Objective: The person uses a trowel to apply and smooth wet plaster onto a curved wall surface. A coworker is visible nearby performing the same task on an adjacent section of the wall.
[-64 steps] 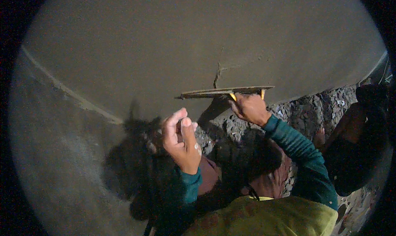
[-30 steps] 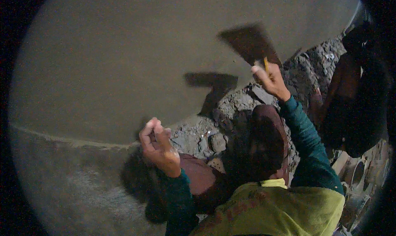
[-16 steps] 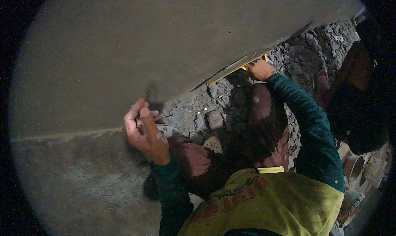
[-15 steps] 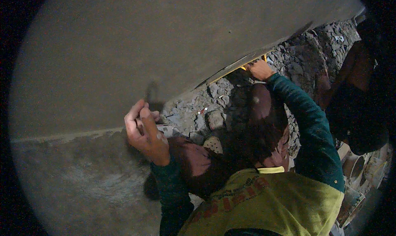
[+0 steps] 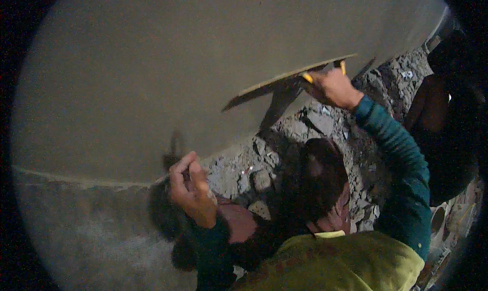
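My right hand [image 5: 333,87] grips the yellow handle of a long, thin plastering float [image 5: 274,82], whose edge lies along the smooth grey wall [image 5: 152,77]. Below the float, its dark shadow falls across the wall. My left hand [image 5: 193,189] is raised by the wall's lower edge, its fingers half bent and apart, with nothing seen in it. Both arms wear dark green sleeves.
Broken rubble [image 5: 376,133] covers the ground along the foot of the wall. My bent knees are close over it, one perforated shoe [image 5: 260,209] showing. Another person [image 5: 447,128] is in shadow at the right. A rougher grey surface [image 5: 101,225] spreads at the lower left.
My right hand has moved the float up from the wall's bottom edge onto its face, tilting it. My left hand appears slightly lower, its fingers still bent; the view has shifted too.
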Demonstrator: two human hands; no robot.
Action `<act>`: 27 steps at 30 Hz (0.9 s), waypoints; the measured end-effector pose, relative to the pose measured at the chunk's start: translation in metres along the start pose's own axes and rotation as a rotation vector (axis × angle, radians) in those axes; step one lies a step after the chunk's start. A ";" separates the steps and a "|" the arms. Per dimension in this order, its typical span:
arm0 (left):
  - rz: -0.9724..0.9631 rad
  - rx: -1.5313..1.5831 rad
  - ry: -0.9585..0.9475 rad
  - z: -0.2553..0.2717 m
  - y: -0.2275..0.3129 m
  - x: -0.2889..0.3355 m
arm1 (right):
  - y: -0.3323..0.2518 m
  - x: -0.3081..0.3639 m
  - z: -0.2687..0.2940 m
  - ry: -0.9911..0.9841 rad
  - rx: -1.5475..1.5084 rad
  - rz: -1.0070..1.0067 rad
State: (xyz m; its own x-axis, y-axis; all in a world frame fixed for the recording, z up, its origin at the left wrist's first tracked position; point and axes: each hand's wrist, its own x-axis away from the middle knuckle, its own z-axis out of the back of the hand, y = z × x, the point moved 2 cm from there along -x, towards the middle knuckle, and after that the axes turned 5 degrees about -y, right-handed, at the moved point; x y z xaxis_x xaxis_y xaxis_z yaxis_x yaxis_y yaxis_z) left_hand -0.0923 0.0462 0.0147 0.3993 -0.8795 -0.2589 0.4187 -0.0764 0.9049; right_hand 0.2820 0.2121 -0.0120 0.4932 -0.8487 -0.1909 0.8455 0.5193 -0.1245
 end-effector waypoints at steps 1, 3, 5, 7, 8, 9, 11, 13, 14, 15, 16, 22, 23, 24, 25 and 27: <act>0.000 0.028 -0.019 -0.002 0.001 -0.002 | -0.003 -0.009 0.039 0.096 -0.028 0.039; 0.005 0.061 -0.049 -0.005 0.004 0.001 | -0.018 -0.031 0.117 0.152 0.247 -0.069; -0.034 0.108 -0.034 -0.003 0.000 0.004 | -0.024 -0.052 0.193 0.486 0.272 0.222; -0.065 0.061 0.000 0.016 -0.003 0.013 | -0.055 -0.074 0.252 0.616 -0.306 0.124; -0.094 0.126 -0.094 -0.004 0.003 0.009 | -0.058 -0.051 0.303 0.636 -0.250 0.023; -0.114 0.107 -0.122 -0.007 0.007 0.008 | -0.057 -0.047 0.324 0.681 -0.216 0.037; -0.142 0.093 -0.104 -0.001 -0.004 0.007 | -0.055 -0.045 0.357 0.744 -0.222 0.059; -0.158 0.115 -0.076 0.003 -0.011 0.009 | -0.046 -0.033 0.376 0.780 -0.279 0.058; -0.158 0.147 -0.055 0.003 -0.010 0.011 | -0.040 -0.024 0.381 0.793 -0.316 0.051; -0.155 0.194 -0.038 0.001 -0.012 0.011 | -0.037 -0.012 0.382 0.791 -0.341 0.038; -0.108 0.166 -0.039 0.005 -0.005 0.011 | -0.031 -0.003 0.376 0.790 -0.390 0.038; -0.122 0.133 -0.089 0.007 -0.013 0.007 | -0.012 0.019 0.233 0.802 -0.899 -0.287; -0.115 0.147 -0.089 0.002 -0.010 0.008 | -0.010 0.021 0.204 0.888 -1.017 -0.386; -0.105 0.160 -0.084 0.000 -0.004 0.009 | -0.005 0.026 0.183 0.818 -1.069 -0.427; -0.093 0.164 -0.079 -0.001 -0.003 0.010 | 0.004 0.028 0.164 0.764 -1.133 -0.446; -0.084 0.198 -0.089 -0.004 -0.005 0.012 | 0.021 0.034 0.138 0.680 -1.240 -0.465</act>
State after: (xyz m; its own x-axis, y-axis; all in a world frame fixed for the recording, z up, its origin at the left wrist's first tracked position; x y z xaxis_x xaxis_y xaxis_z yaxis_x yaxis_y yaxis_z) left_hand -0.0863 0.0380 0.0061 0.2923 -0.9036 -0.3132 0.2757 -0.2340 0.9323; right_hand 0.3446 0.1807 0.1131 -0.2486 -0.9314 -0.2658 0.0160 0.2704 -0.9626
